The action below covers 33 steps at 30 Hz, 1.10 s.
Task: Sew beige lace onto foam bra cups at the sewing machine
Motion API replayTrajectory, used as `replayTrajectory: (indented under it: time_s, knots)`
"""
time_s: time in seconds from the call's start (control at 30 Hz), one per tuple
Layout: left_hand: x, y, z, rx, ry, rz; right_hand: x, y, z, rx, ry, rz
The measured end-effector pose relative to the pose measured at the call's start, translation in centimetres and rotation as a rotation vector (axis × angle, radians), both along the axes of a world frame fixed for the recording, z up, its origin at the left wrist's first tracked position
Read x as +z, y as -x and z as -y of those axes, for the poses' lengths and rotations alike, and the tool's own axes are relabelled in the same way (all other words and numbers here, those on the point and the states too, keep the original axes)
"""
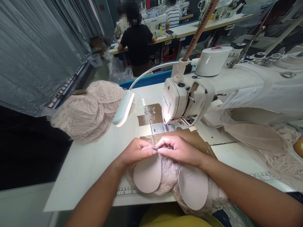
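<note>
A pale-pink, padded lace garment (169,175), draped bodyward and rightward, is pinched by the left hand (139,152); a slim dark tool (169,147) is held in the right hand (181,150).

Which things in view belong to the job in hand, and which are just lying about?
In the job:
left hand, pinching the lace piece with pale cups
right hand, with a thin metal tool
sewing machine, probably

Apparently lying about:
lace pile, untouched, perhaps related
plastic bags in the background
</note>
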<state>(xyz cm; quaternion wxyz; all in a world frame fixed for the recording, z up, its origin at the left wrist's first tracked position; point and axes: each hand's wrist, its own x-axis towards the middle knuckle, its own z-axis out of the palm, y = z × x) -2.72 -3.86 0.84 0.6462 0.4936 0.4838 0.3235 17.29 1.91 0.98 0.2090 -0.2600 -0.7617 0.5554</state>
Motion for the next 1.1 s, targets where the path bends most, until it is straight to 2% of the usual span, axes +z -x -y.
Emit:
replayTrajectory:
  time_s: [0.33, 0.5, 0.63, 0.9, 1.1]
  knots:
    - [-0.3, -0.2, 0.1, -0.005, -0.003, -0.023, 0.5, 0.1, -0.1, 0.003, -0.036, 0.084]
    - [-0.2, -0.4, 0.0, -0.016, 0.012, -0.024, 0.3, 0.5, 0.1, -0.007, -0.071, 0.033]
    - [-0.1, -0.5, 0.0, -0.011, 0.016, -0.024, -0.2, 0.3, -0.1, -0.028, -0.005, 0.015]
    - [-0.1, -0.3, 0.0, -0.021, -0.020, -0.058, -0.5, 0.6, 0.1, 0.030, 0.203, 0.021]
    - [0.2, 0.9, 0.1, 0.041, 0.072, -0.113, -0.4, 0.2, -0.1, -0.014, 0.205, 0.034]
